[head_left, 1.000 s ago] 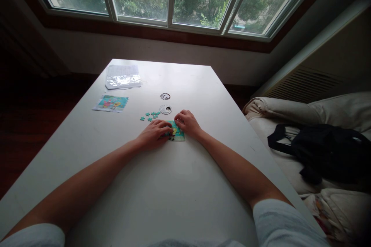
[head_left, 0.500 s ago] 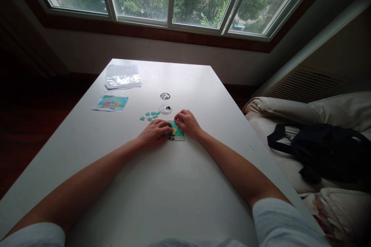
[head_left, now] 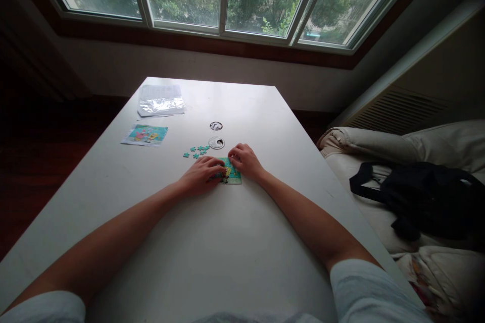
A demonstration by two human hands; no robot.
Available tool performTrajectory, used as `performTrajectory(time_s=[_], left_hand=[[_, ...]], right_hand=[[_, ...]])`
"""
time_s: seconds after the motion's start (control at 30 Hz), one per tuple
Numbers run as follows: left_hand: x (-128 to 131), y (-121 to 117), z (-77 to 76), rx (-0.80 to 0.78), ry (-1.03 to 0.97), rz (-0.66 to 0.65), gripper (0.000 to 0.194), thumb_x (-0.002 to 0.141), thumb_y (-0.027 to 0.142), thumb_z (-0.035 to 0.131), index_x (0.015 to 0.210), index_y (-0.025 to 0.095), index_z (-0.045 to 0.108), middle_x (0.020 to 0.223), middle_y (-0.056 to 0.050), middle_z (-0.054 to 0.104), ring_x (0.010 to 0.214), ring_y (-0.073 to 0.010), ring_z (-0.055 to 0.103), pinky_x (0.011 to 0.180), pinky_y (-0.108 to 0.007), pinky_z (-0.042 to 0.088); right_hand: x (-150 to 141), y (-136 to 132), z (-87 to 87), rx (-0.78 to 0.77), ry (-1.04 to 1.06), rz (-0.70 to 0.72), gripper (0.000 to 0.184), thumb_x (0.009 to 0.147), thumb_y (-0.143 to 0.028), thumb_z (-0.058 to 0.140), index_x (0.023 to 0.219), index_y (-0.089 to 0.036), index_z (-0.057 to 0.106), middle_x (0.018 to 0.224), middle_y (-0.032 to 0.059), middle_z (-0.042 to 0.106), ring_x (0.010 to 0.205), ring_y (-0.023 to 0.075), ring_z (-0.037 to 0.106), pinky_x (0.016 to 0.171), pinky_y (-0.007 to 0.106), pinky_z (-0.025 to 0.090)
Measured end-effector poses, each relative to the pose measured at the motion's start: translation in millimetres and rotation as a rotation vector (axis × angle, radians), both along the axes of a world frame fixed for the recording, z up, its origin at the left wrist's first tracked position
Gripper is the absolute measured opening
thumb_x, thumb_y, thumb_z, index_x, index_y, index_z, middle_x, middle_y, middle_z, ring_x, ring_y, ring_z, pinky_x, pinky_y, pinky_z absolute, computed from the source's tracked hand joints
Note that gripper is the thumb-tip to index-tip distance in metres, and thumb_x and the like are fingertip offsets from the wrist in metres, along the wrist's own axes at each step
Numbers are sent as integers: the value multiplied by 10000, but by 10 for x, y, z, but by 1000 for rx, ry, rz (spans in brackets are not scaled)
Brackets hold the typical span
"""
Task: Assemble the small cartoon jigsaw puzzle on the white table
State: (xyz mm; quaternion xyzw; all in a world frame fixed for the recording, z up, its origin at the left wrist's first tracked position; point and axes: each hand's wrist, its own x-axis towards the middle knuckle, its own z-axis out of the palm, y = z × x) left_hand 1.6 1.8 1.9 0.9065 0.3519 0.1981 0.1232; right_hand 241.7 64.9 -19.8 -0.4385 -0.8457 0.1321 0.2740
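Note:
A small, partly assembled jigsaw puzzle (head_left: 233, 177) in teal and yellow lies flat on the white table. Across its left part rests my left hand (head_left: 203, 174), its fingers stretched out and covering some of the picture. My right hand (head_left: 245, 159) is at the puzzle's upper right edge, fingers bent and drawn together against it. Anything between those fingertips is hidden. Just beyond my left hand, several loose teal jigsaw pieces (head_left: 196, 156) are scattered on the tabletop.
On the white table (head_left: 227, 252), a colourful picture sheet (head_left: 146, 134) and a clear plastic packet with papers (head_left: 161, 101) lie at far left. Two round table inserts (head_left: 216, 143) sit beyond the puzzle. To the right, a black bag (head_left: 432, 199) rests on a pale sofa (head_left: 379, 136).

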Motion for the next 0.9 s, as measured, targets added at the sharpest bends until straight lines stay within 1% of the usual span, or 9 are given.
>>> performTrajectory(time_s=[0.43, 0.57, 0.67, 0.9], left_hand=[[-4, 1, 10, 0, -2, -3, 285, 938, 270, 598, 1212, 307, 668, 1354, -47, 625, 1238, -272, 528, 1123, -465, 384], [0, -6, 24, 1, -1, -5, 278, 945, 262, 588, 1208, 304, 668, 1353, -44, 627, 1233, -267, 530, 1124, -464, 383], [1, -10, 30, 2, -4, -7, 279, 942, 257, 586, 1203, 306, 672, 1350, -49, 629, 1233, -267, 536, 1121, -464, 386], [2, -3, 13, 11, -6, -7, 298, 948, 266, 590, 1235, 307, 660, 1344, -52, 635, 1232, -268, 543, 1113, -465, 397]], right_hand=[[-4, -7, 9, 2, 3, 0, 80, 922, -247, 643, 951, -253, 717, 977, 57, 617, 970, 235, 523, 900, 383, 436], [0, -2, 0, -1, 6, -5, 99, 922, -245, 644, 991, -255, 714, 970, 56, 619, 970, 236, 523, 904, 388, 434], [4, 2, -9, -1, 0, -3, 96, 923, -246, 642, 982, -258, 717, 980, 55, 620, 976, 236, 523, 915, 390, 431], [4, 0, -6, 4, -3, 1, 101, 928, -261, 645, 988, -263, 725, 985, 57, 621, 978, 239, 525, 910, 389, 435]])
